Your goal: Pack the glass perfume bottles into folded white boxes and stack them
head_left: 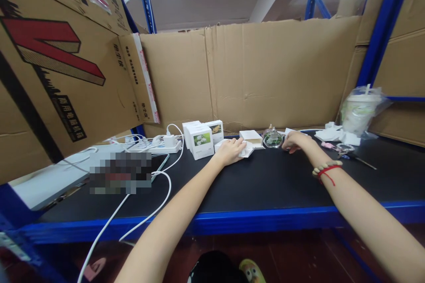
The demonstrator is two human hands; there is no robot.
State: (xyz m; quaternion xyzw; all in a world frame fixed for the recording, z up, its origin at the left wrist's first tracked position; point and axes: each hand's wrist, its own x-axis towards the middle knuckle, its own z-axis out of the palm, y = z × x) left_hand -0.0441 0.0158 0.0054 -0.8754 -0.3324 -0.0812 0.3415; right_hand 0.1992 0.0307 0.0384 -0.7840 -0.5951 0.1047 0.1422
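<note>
My left hand is closed over a white folded carton that lies on the black tabletop. To its right is an opened white box, its hollow end facing me. Beside that box stand clear glass bottles with something green in them. Just right of the bottles, my right hand reaches down with curled fingers; whatever they hold is hidden. A white flap of paper or card shows behind it. Several small white boxes with flower pictures stand left of my left hand.
A power strip with white cables and a phone-like device lie to the left. Scissors, crumpled white paper and a bagged drink cup are at the right. Cardboard walls enclose the back; a blue shelf edge runs in front.
</note>
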